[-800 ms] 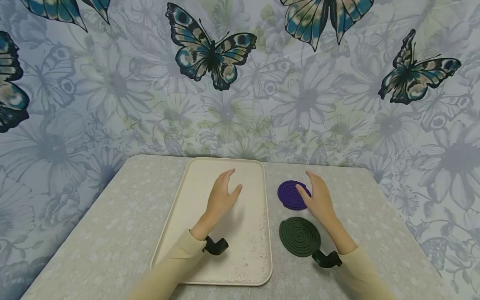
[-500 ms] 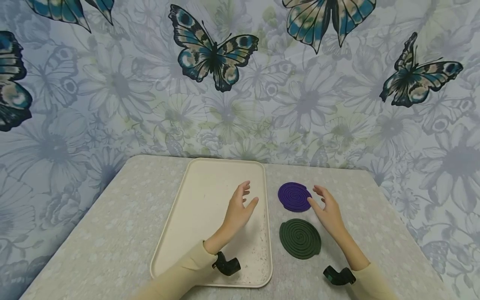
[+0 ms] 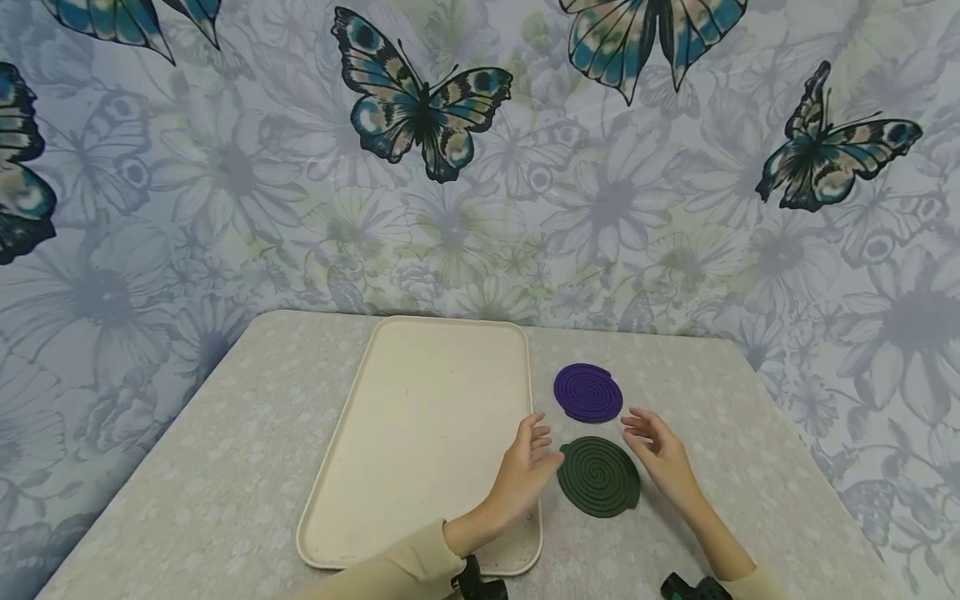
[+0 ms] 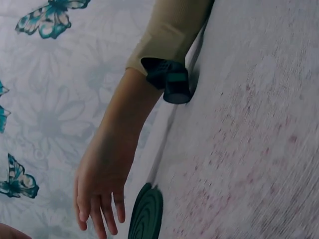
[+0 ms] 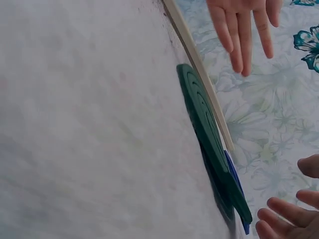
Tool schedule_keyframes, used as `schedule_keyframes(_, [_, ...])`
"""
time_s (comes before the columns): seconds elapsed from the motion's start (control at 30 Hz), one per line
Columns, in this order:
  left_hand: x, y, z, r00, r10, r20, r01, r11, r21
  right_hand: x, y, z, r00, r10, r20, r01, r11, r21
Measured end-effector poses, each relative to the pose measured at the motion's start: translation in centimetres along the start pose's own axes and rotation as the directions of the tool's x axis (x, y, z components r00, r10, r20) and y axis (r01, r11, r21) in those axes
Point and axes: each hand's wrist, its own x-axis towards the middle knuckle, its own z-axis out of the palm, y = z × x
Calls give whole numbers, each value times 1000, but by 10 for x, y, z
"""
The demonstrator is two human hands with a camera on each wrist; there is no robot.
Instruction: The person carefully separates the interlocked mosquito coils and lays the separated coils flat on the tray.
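Note:
A dark green flat spiral disc (image 3: 598, 477) lies on the table between my two hands, and a purple spiral disc (image 3: 588, 392) lies just behind it. My left hand (image 3: 519, 471) hovers over the tray's right edge, thumb tip near the green disc's left rim. In the right wrist view that left hand (image 5: 244, 25) hangs above the green disc (image 5: 204, 119), apart from it. To the right of both discs is my right hand (image 3: 666, 460), fingers loosely bent and holding nothing. The left wrist view shows this right hand (image 4: 107, 169) near the green disc (image 4: 145, 211).
A large cream tray (image 3: 420, 417) with a raised rim lies left of the discs. The pale patterned table (image 3: 750, 450) ends at a wall covering (image 3: 465, 242) printed with butterflies and flowers. Black wrist cameras (image 3: 480, 582) sit at both cuffs.
My left hand has moved right and nearer, from mid-tray to the green disc's left side. My right hand has drawn back from over the purple disc. The discs have not moved.

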Motion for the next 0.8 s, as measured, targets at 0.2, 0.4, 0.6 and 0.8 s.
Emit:
schedule_keyframes(0.2, [-14, -1, 16, 991, -88, 100, 91, 996, -25, -8, -1, 4, 995, 95, 25, -94, 995, -26])
schedule_keyframes(0.4, [-19, -5, 25, 984, -120, 132, 127, 991, -43, -18, -1, 6, 989, 144, 27, -143, 989, -23])
schedule_keyframes(0.6, [-20, -6, 28, 986, -85, 145, 91, 995, -32, -21, 3, 6, 989, 142, 25, -142, 990, -5])
schedule_keyframes(0.8, [-16, -8, 29, 992, -59, 113, 73, 990, -123, -21, 3, 4, 990, 137, 37, -140, 985, 101])
